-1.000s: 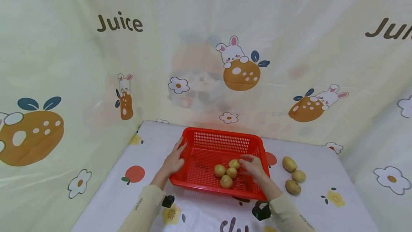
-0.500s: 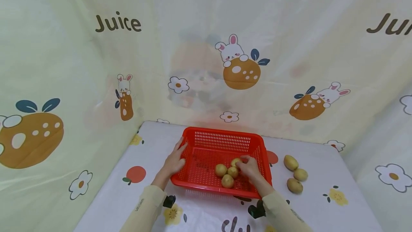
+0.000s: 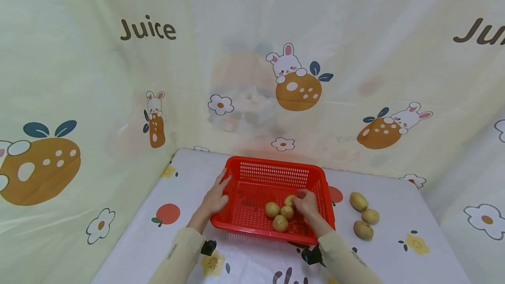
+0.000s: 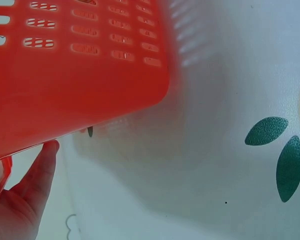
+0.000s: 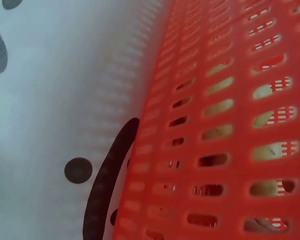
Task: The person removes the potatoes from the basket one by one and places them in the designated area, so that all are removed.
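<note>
Head view: I see the right hand (image 3: 307,204) inside a shallow, rectangular basket of slotted red plastic (image 3: 256,232), fingers curled in and, as far as I can judge, pinching a small yellow-brown potato (image 3: 289,199) by its side. That potato lies at nine o'clock from the hand, too covered for me to read its long axis. Three round, tan potatoes (image 3: 280,223) sit at eight to nine o'clock. Past the basket wall, three oval, tan potatoes (image 3: 358,201) lie on the cloth-covered bench (image 3: 142,249) at three to four o'clock; the uppermost points from half past ten to half past four. For all of these, the right hand is nearer; the left hand (image 3: 213,197) straddles the basket rim at nine o'clock, holding it with long fingers.

Left wrist view: one fingertip touches the rim at about eight o'clock.

Right wrist view: pale yellow patches show through the slots around three o'clock, but I cannot tell the grip from here.
</note>
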The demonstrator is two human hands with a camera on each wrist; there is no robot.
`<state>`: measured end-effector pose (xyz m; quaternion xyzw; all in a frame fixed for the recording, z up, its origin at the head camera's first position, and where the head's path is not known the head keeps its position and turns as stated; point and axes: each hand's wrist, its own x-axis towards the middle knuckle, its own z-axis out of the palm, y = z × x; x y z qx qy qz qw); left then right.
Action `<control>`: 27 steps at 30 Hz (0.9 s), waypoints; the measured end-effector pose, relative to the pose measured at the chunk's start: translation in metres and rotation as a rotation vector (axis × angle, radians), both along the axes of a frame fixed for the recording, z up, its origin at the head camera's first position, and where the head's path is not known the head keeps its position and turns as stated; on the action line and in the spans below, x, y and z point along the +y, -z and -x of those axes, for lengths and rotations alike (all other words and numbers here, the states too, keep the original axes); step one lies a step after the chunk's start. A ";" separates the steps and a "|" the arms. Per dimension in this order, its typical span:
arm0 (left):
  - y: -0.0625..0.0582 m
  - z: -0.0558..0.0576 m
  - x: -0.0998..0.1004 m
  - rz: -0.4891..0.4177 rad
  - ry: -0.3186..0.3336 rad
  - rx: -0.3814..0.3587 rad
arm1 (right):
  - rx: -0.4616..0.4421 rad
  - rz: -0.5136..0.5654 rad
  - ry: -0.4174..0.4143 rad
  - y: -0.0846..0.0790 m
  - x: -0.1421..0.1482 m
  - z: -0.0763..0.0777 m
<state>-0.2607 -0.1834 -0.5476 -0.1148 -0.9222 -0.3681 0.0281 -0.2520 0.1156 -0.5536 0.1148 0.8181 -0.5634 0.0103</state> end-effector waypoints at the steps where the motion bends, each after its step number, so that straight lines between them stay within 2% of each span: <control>1: 0.000 0.000 0.000 0.002 0.001 0.000 | 0.006 -0.004 0.002 0.001 0.000 0.001; 9: -0.002 0.002 0.002 0.004 0.003 0.003 | -0.031 0.021 0.015 0.003 0.004 0.007; 15: -0.004 0.002 0.003 -0.005 0.006 -0.004 | -0.012 0.043 0.025 0.002 0.004 0.008; 21: -0.002 0.001 0.002 0.005 -0.003 -0.021 | -0.002 0.075 0.018 0.004 0.002 0.009; 27: -0.002 -0.001 0.000 0.008 0.001 -0.015 | -0.010 0.104 -0.002 -0.006 -0.001 0.006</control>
